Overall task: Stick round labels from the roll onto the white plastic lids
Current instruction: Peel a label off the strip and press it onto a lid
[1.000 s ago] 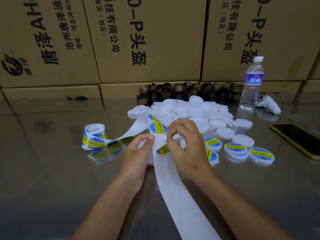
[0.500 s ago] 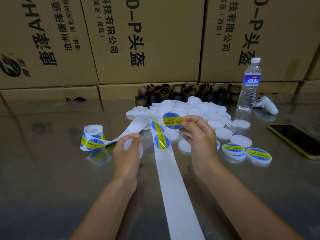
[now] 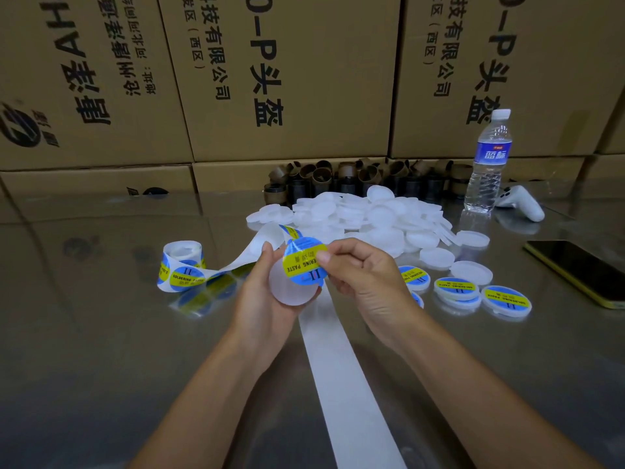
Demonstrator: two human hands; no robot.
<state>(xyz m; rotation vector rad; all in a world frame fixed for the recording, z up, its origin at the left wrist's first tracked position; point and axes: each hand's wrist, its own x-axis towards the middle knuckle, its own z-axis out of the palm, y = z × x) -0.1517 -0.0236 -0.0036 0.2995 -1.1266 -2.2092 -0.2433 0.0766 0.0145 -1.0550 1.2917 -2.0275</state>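
Holding a blank white lid [image 3: 293, 292] in the left hand [image 3: 260, 296]: fingers curled behind it, thumb up along its left rim, flat face tilted toward the camera. The right hand [image 3: 367, 280] pinches one peeled round label [image 3: 302, 264] by its right edge. Thumb is on the printed side, forefinger hidden behind, other fingers loosely curled beneath.

Key relation: the label sits high and a little right of the lid's centre. It covers the lid's upper part, and a bare white crescent shows below and to the left. So the lid's centre lies down-left of the pinch.

Both discs are round, with no long axis of their own. The label's yellow band serves as one, running lower left to upper right, with the print upside down to the wearer. Cannot tell whether the label's lower edge touches the lid's face or hangs just off it.

Judgement: the step in hand is centring and laying down. The right hand carries the label; the left need only present the lid. A small shift down-left should bring the rims concentric before pressing.

Label roll [image 3: 182, 265] stands on the steel table [image 3: 101, 333] to the left. Its bare backing strip [image 3: 345, 384] runs past the hands toward the wearer. Pile of blank lids [image 3: 365, 218] lies beyond the hands. Finished labelled lids [image 3: 456, 288] lie right of the right hand.
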